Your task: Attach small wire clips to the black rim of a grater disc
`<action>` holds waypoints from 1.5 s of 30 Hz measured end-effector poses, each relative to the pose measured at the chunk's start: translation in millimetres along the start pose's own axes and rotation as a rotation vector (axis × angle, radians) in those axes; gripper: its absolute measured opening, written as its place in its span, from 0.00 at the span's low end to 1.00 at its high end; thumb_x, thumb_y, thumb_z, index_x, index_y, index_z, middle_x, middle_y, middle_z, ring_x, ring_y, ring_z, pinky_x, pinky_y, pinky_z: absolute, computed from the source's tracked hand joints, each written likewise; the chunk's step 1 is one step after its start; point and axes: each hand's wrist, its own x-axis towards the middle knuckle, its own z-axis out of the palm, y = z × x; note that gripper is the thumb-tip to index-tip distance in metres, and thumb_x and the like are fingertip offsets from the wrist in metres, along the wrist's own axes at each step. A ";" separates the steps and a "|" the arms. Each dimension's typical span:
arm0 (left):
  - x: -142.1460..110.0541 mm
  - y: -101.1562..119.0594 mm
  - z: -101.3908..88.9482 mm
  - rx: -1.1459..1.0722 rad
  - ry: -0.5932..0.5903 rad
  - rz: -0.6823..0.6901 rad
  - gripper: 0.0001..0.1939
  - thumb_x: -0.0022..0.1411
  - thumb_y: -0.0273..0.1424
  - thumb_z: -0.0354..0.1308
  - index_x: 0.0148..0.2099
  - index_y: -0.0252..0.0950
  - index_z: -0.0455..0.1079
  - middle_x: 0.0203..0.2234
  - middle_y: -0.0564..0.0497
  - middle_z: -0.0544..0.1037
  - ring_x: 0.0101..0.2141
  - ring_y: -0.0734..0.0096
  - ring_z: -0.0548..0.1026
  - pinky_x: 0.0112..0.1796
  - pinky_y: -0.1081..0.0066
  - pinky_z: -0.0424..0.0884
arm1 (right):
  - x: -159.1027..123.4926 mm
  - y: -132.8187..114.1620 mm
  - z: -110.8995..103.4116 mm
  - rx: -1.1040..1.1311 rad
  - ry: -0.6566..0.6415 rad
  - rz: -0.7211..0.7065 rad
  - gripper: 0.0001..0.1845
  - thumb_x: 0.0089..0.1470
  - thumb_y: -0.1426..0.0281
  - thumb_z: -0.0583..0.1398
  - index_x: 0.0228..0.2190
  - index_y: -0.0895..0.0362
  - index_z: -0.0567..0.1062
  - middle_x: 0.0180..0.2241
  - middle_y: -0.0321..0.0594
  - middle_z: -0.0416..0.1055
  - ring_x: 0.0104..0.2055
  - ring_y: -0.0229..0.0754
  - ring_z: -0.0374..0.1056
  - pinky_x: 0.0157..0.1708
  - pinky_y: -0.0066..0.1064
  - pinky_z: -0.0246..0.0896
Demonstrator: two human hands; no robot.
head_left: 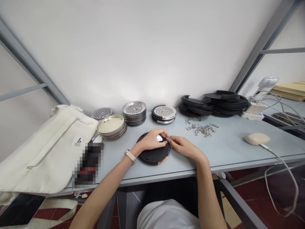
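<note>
A black round disc-shaped case lies on the table in front of me, with an orange and silver edge showing at its lower right. My left hand rests over its top, fingers curled towards the right rim. Between the left thumb and fingers a white patch shows; I cannot make out what it is. At the right rim, my right hand is closed in a pinch on a small metal clip, mostly hidden by the fingertips. Loose metal clips lie scattered behind the right hand.
Perforated metal discs, gold-coloured lids and a black-rimmed grater-like disc stand along the back. Black ring parts are piled at right. A cream bag covers the left; a corded beige device lies right.
</note>
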 end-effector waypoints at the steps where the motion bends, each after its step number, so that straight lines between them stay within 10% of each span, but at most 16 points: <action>1: 0.0 0.4 -0.1 0.002 0.001 -0.001 0.10 0.51 0.24 0.57 0.39 0.35 0.69 0.35 0.53 0.76 0.37 0.73 0.72 0.42 0.73 0.67 | 0.0 0.0 0.1 -0.001 0.000 0.001 0.19 0.60 0.58 0.47 0.24 0.56 0.64 0.24 0.34 0.64 0.27 0.37 0.57 0.28 0.28 0.52; 45: 0.4 2.7 -1.1 -0.009 -0.021 -0.012 0.10 0.52 0.23 0.56 0.40 0.34 0.69 0.35 0.52 0.76 0.38 0.72 0.72 0.42 0.73 0.67 | 0.1 1.5 -0.3 0.044 -0.025 0.018 0.20 0.60 0.56 0.47 0.25 0.56 0.64 0.23 0.32 0.61 0.27 0.36 0.56 0.28 0.27 0.52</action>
